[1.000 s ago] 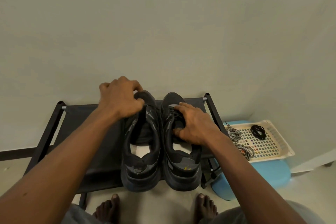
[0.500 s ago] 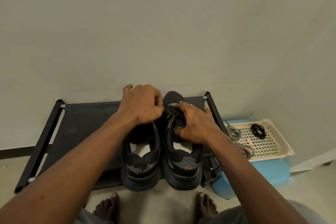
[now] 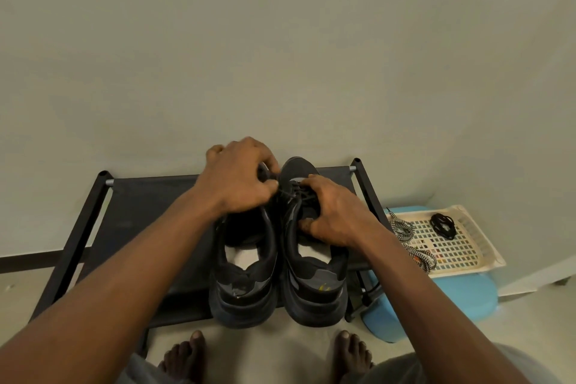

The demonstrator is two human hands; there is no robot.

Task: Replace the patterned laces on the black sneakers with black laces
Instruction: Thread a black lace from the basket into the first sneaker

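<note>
Left hand [image 3: 240, 179] moved right, pinching the black lace [image 3: 292, 195]; right hand [image 3: 333, 215] grips sneaker [image 3: 314, 287]

A home: shoe rack [image 3: 131, 227] against plain wall [image 3: 280, 40], bare feet [image 3: 184, 358]

Here we have the left forearm [image 3: 103, 299] and right forearm [image 3: 436, 299] bare right to the frame's edge, left hand [image 3: 237, 179] and right hand [image 3: 333, 215] uncovered too; we spot grey cloth [image 3: 514, 365] at both knees and two bare feet [image 3: 350, 355] below.
</note>
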